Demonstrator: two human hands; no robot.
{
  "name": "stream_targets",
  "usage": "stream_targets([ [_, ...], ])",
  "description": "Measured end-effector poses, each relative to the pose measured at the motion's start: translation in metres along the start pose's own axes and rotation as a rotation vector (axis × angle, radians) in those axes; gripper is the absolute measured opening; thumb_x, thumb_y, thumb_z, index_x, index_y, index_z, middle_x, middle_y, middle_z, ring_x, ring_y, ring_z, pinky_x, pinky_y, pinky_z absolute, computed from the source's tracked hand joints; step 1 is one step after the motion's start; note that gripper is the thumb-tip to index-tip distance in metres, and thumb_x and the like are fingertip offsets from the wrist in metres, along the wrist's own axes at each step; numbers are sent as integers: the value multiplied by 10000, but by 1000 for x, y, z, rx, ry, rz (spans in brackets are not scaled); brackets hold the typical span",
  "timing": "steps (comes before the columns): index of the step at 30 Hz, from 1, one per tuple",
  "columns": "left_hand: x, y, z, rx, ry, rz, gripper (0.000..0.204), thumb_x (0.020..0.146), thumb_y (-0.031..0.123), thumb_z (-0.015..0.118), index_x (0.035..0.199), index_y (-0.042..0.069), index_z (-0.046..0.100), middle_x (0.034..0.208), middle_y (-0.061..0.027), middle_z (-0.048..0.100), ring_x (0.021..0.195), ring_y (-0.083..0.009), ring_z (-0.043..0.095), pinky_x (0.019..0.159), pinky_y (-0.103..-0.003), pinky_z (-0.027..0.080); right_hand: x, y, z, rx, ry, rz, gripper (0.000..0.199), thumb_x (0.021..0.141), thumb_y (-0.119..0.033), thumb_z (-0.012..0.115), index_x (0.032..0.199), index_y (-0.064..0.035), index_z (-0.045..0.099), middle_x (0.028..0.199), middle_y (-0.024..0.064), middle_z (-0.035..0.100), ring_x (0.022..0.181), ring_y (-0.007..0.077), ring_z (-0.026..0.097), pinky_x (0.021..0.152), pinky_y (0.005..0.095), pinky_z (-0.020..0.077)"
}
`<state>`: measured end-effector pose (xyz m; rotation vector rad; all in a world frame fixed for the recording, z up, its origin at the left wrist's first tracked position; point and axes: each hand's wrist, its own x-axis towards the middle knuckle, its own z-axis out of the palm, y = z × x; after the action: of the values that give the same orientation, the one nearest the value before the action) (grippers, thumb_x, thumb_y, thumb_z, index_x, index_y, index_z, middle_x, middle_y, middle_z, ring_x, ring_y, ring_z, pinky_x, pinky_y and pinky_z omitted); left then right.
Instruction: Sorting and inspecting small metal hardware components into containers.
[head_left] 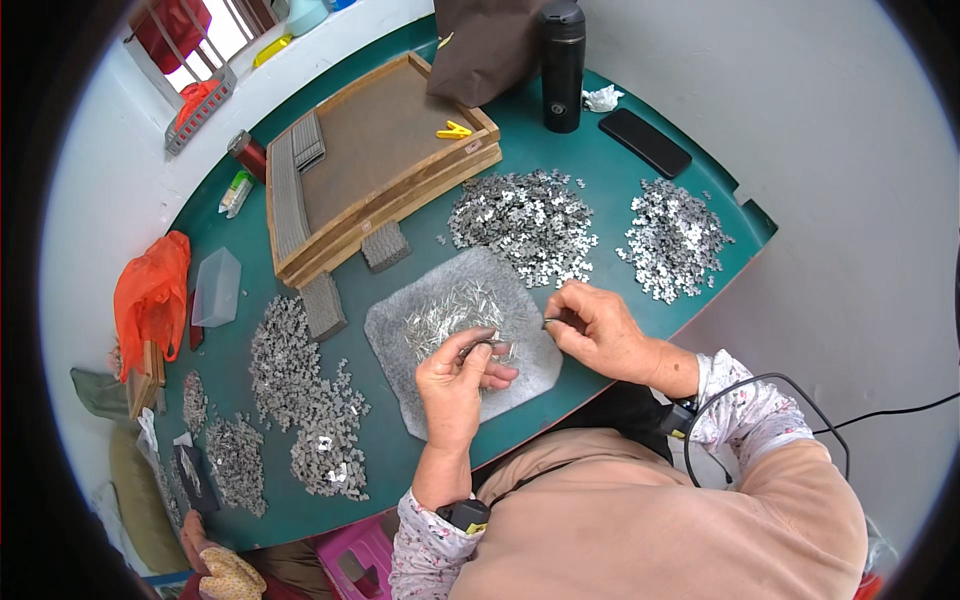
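1. Left hand (455, 385) closed on tweezers (480, 345), tips over the grey felt mat (520, 385) at the near edge of the green table (420, 450).
2. Right hand (595, 330) just right of the mat, fingers pinched together on a small metal piece (550, 322), too small to make out.
3. Loose silvery pins (450, 310) heaped on the mat, between and beyond both hands.
4. Piles of small metal parts (525, 220) farther off and to the left; wooden tray (385, 160) and black flask (562, 65) at the far side.
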<state>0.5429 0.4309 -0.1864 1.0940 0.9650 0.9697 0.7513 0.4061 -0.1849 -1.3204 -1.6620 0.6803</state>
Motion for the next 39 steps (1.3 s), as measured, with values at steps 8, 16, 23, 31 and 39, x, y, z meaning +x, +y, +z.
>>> stream_targets([
  [8, -10, 6, 3, -93, 45, 84, 237, 897, 38, 599, 1118, -47, 603, 839, -188, 672, 630, -191, 661, 551, -263, 535, -26, 16, -18, -49, 42, 151, 126, 802, -102, 630, 863, -7, 573, 738, 115, 583, 629, 234, 591, 572, 352, 460],
  [16, 1, -1, -2, -340, -1, -21, 193, 900, 67, 623, 1059, -41, 635, 775, -122, 672, 571, -140, 609, 511, -233, 483, -21, 18, -15, -57, 37, 195, 128, 805, -112, 630, 870, -11, 587, 750, 129, 608, 640, 249, 601, 581, 361, 466],
  [23, 17, -4, -3, -230, -29, -37, 147, 932, 131, 592, 989, -3, 612, 661, -111, 617, 446, -128, 528, 388, -218, 405, -7, 19, -13, -96, 27, 214, 134, 814, -136, 615, 873, -18, 594, 759, 143, 611, 665, 291, 614, 596, 384, 470],
  [31, 22, -3, -6, -333, -59, -108, 171, 948, 145, 554, 1008, -4, 611, 688, -136, 645, 484, -160, 601, 385, -229, 424, 1, 15, -9, -205, 25, 177, 110, 800, -125, 614, 856, -32, 598, 798, 126, 603, 690, 294, 618, 614, 394, 482],
  [39, 22, -3, -7, -333, -80, -128, 154, 928, 111, 567, 1005, -15, 611, 702, -145, 652, 477, -181, 608, 386, -238, 447, 24, 19, -3, -445, 59, 64, 105, 784, -115, 630, 862, -46, 612, 821, 117, 588, 753, 323, 603, 640, 427, 478],
])
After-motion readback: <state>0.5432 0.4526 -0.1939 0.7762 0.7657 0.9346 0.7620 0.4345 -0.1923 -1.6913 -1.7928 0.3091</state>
